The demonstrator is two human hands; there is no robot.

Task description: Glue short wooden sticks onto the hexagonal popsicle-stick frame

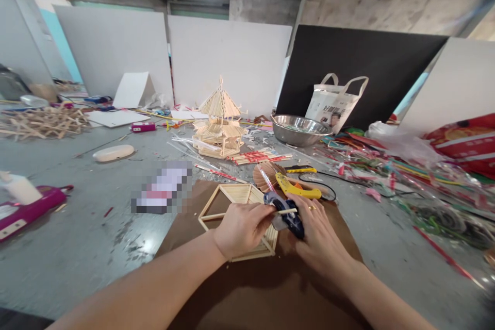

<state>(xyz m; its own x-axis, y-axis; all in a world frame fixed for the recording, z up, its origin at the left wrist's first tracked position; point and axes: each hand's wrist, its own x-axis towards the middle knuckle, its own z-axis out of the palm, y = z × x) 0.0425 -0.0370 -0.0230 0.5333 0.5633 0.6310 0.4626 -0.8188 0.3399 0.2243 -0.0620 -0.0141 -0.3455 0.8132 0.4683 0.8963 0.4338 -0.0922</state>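
Observation:
My left hand (245,227) pinches a thin wooden stick (286,211) that points to the right. My right hand (319,229) is closed around a dark blue hand cutter (296,225), whose head lies at the stick. Beneath both hands is a hexagonal frame of wooden sticks (242,193), with slats filling some of its sections and another section open at the left. My left hand covers part of it. The frame rests on a brown sheet (228,296). Just beyond my right hand lies a yellow glue gun (296,188).
A wooden-stick pagoda model (220,134) stands ahead, near red-wrapped stick bundles (259,156). A blurred-out phone-like object (164,188) lies left. Behind are a metal bowl (299,131) and white bag (328,103). Plastic scraps (417,185) spread right; a purple power strip (34,211) lies far left.

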